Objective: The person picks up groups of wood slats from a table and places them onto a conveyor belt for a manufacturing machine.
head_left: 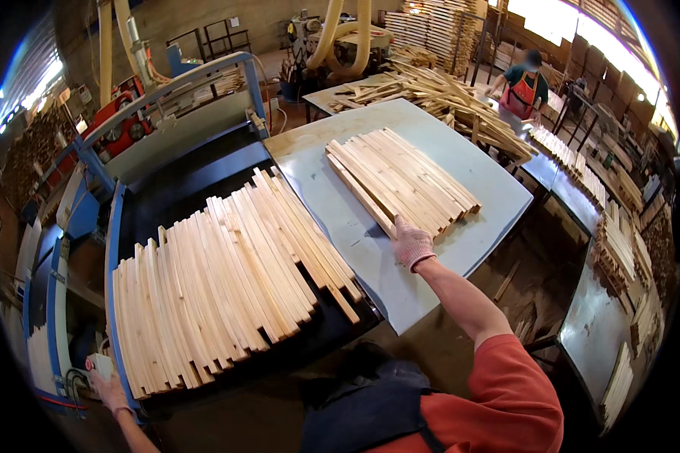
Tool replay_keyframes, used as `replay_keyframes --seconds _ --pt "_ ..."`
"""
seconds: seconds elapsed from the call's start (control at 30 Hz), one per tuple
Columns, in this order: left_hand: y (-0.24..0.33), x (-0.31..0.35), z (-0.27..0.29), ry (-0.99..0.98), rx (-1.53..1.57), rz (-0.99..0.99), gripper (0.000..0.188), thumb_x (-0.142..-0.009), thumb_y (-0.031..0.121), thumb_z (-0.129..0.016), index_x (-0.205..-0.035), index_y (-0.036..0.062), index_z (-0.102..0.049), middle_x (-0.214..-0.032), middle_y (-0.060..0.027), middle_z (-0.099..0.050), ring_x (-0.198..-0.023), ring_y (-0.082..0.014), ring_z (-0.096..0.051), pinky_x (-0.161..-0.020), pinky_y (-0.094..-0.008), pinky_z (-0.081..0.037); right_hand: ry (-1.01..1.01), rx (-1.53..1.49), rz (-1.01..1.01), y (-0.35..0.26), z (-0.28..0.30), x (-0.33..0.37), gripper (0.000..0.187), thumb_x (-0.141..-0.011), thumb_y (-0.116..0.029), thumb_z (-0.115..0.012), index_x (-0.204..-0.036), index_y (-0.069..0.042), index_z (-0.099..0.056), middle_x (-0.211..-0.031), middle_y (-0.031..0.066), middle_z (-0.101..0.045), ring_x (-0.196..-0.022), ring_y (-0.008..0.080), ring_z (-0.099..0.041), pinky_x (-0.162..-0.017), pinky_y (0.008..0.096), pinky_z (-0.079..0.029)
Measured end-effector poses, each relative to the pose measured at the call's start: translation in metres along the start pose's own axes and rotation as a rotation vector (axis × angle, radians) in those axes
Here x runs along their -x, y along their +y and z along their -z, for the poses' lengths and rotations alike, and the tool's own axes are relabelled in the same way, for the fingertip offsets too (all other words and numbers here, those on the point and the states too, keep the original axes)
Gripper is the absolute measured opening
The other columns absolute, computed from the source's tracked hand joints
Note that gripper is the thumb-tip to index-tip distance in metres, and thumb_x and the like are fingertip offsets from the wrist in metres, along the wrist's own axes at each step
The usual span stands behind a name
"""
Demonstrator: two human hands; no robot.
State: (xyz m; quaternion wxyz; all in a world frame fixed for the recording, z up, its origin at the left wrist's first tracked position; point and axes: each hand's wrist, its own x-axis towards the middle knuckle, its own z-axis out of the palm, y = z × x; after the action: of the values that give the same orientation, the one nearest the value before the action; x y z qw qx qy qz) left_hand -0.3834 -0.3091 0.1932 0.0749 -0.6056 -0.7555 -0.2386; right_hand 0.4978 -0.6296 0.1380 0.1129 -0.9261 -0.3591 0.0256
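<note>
My right hand [413, 243], in a pale knit glove, is closed on the near end of a wooden strip [361, 189]. This strip lies at the left edge of a batch of strips [408, 181] on a grey-blue table [329, 215], with a narrow gap beside it. Low at the left, my gloved left hand [112, 390] is at a small white control box [98, 365] with a red button; how its fingers are bent is unclear. Between my hands, a wide row of wooden strips [215, 283] lies side by side on the dark bed of a blue-framed machine, their near ends uneven.
A blue frame bar [170, 94] spans the machine's far side. Beyond the table lies a loose heap of strips [431, 98]. At the far right a person in a red apron [523, 90] stands by a long bench [574, 200] lined with strips. Hoses [347, 45] hang behind.
</note>
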Motion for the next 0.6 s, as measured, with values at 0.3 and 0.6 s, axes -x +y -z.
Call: replay_keyframes --seconds 0.3,0.6 --pt "0.254 0.233 0.043 -0.822 1.152 -0.059 0.047 -0.103 0.022 -0.063 -0.139 -0.0072 -0.067 -0.133 -0.0222 -0.072 -0.123 -0.0308 -0.07 -0.113 -0.0409 -0.054 0.088 0.03 -0.006 0.012 0.001 -0.022 0.054 -0.092 -0.03 -0.072 -0.137 -0.004 -0.055 -0.109 0.0232 -0.074 -0.1 0.0415 -0.075 -0.084 0.0526 -0.061" --pt "0.268 0.359 -0.018 -1.823 0.993 -0.033 0.039 -0.11 0.02 -0.061 -0.137 -0.0067 -0.068 -0.137 -0.016 -0.073 -0.129 -0.0211 -0.067 -0.114 -0.0316 -0.05 0.263 -0.388 0.298 0.007 -0.013 0.092 0.061 -0.084 -0.022 -0.079 -0.14 -0.005 -0.061 -0.098 0.0164 -0.071 -0.087 0.0368 -0.07 -0.076 0.0475 -0.058"
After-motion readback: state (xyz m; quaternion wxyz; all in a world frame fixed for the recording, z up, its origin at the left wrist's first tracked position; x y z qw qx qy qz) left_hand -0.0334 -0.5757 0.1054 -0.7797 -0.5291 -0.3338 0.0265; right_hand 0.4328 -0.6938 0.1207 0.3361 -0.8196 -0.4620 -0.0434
